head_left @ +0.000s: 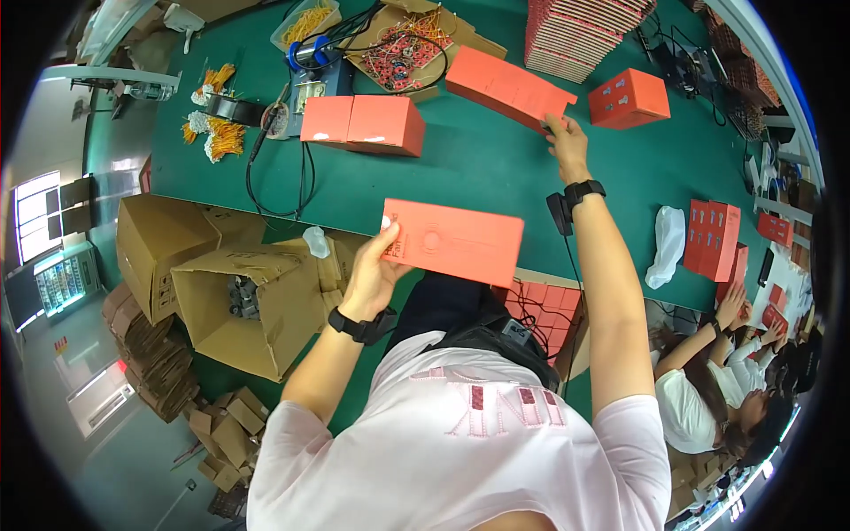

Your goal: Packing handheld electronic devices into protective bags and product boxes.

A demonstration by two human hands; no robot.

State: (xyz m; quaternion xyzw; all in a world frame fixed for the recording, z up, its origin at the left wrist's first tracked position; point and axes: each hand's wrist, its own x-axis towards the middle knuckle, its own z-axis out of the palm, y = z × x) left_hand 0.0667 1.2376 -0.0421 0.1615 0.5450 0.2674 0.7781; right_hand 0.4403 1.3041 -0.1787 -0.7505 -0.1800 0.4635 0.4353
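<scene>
My left hand (374, 276) grips one end of a flat red cardboard box (465, 243), thumb on top, holding it in front of me at the table's near edge. Farther off to the right, my right hand (569, 146) has its fingers closed on the near right end of a row of red boxes (500, 84) lying on the table. The fingers' undersides are hidden there. Just right of that hand stands another red box block (629, 99) with small pictures on its face. Two red boxes (363, 124) sit side by side at the left.
The green table (478, 173) also bears a soldering iron cable (251, 164), yellow wire bundles (226, 137), a tray of red parts (403, 57) and tall stacked red-edged sheets (580, 35). Open cartons (257, 310) stand at the left. Co-workers (708, 389) sit at the right.
</scene>
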